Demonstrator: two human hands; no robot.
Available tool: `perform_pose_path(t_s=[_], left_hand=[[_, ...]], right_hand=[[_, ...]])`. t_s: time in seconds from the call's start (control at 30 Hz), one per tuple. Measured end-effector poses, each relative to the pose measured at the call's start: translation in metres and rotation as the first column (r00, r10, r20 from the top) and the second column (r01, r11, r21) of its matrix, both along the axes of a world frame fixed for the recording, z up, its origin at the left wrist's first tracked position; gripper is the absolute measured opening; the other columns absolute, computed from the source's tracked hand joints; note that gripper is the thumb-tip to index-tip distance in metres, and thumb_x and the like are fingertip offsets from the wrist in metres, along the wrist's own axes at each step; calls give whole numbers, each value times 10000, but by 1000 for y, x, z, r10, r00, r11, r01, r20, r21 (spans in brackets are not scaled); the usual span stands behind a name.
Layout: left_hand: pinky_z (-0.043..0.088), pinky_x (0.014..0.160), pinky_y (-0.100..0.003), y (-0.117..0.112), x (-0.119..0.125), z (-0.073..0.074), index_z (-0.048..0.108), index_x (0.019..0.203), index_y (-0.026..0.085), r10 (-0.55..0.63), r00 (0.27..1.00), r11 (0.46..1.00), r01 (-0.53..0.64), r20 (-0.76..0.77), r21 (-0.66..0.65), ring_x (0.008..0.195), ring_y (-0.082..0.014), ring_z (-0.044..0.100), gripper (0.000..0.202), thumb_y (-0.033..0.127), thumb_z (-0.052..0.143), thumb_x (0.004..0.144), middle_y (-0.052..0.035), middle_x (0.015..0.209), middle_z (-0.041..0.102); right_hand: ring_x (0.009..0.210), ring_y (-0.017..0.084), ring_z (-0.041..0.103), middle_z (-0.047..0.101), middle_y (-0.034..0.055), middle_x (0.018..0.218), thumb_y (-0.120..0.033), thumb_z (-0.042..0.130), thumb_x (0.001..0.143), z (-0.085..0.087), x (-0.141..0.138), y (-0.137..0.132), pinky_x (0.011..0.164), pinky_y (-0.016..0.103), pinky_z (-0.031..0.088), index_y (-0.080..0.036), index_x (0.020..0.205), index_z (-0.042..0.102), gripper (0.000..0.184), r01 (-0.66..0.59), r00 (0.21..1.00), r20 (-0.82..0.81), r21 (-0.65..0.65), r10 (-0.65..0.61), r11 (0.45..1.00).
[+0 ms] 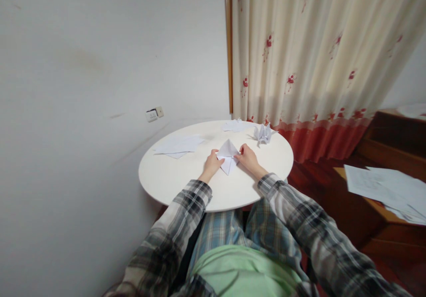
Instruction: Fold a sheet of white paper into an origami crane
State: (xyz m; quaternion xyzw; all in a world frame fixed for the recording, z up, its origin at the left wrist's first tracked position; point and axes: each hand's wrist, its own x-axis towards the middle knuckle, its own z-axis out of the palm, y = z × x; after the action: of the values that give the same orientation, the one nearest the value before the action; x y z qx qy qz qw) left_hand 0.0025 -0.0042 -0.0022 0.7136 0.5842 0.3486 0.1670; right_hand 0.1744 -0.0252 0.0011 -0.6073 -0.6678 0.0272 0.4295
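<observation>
A white sheet of paper (228,155), folded into a pointed diamond shape, lies on the round white table (173,181). My left hand (212,164) pinches its left corner, fingers closed on the paper. My right hand (246,156) presses and grips its right corner, fingers curled on it. Both plaid sleeves reach in from below.
Flat white sheets (179,145) lie at the table's left. More paper (235,125) and a crumpled folded piece (263,134) sit at the far edge. A flowered curtain (316,66) hangs behind. Loose papers (386,190) rest on a wooden bench at right. A wall stands close on the left.
</observation>
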Motion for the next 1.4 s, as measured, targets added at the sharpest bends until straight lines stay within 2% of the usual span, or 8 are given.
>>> perform_pose_path(t_s=[0.1, 0.17, 0.27, 0.37, 0.6, 0.8, 0.97, 1.4], left_hand=[[422, 650, -244, -1, 0, 1, 432, 1101, 176, 5, 1000, 1000, -5, 8, -5, 764, -156, 592, 425, 216, 596, 710, -48, 877, 633], [422, 653, -246, 0, 0, 0, 433, 1096, 178, 6, 1000, 1000, -6, 15, -4, 766, -158, 593, 422, 219, 600, 710, -48, 877, 635], [420, 652, -251, 1, 0, 0, 431, 1097, 176, 8, 999, 1000, -8, 34, 3, 757, -162, 595, 426, 232, 603, 712, -45, 849, 635], [415, 638, -252, 2, 0, -1, 426, 1114, 173, 0, 998, 1000, 0, 65, 1, 710, -162, 592, 458, 251, 614, 704, -27, 779, 629], [386, 560, -222, -1, 3, -1, 397, 1185, 155, -127, 987, 992, 127, 100, 5, 610, -133, 550, 569, 251, 631, 675, 24, 653, 571], [386, 541, -211, -4, 5, -4, 326, 1246, 145, -275, 955, 961, 274, 115, 21, 609, -115, 534, 670, 237, 632, 657, 28, 686, 555], [384, 526, -212, -6, 7, -3, 252, 1297, 118, -326, 938, 945, 325, 119, 33, 563, -106, 510, 768, 193, 644, 641, 54, 630, 520], [406, 603, -222, -3, 7, -2, 230, 1312, 114, -235, 965, 972, 230, 116, 52, 592, -106, 510, 776, 122, 627, 645, 70, 610, 489]], right_hand=[[603, 108, 430, 515, -24, 678, -277, 544, 699, 1, -1, -3, 549, 207, 274, -176, 769, 472, 143, -23, 1000, 8, 33, 22, 999], [584, 99, 423, 512, -34, 646, -283, 556, 704, 1, -2, -4, 547, 201, 279, -175, 738, 483, 135, -121, 992, 28, 27, 120, 992], [567, 85, 431, 525, -43, 620, -279, 606, 680, 0, -3, -5, 546, 189, 294, -167, 699, 518, 145, -313, 947, 55, -61, 316, 948], [565, 81, 452, 547, -38, 614, -263, 630, 673, -2, -4, -2, 552, 184, 313, -155, 685, 551, 134, -391, 915, 42, -141, 400, 909], [606, 101, 499, 606, 3, 679, -271, 612, 712, -3, -2, 1, 561, 196, 318, -155, 727, 598, 117, -225, 958, 145, -165, 249, 960], [670, 128, 541, 640, 35, 755, -275, 586, 736, 1, -1, -3, 588, 212, 335, -165, 773, 616, 120, -112, 966, 207, -198, 153, 974], [664, 126, 538, 638, 30, 748, -265, 585, 730, 4, -2, -5, 594, 212, 343, -167, 772, 624, 114, -139, 962, 208, -192, 179, 971], [627, 98, 501, 627, 19, 717, -183, 534, 749, 5, -4, -7, 604, 187, 355, -152, 772, 668, 139, -324, 922, 178, -139, 345, 936]])
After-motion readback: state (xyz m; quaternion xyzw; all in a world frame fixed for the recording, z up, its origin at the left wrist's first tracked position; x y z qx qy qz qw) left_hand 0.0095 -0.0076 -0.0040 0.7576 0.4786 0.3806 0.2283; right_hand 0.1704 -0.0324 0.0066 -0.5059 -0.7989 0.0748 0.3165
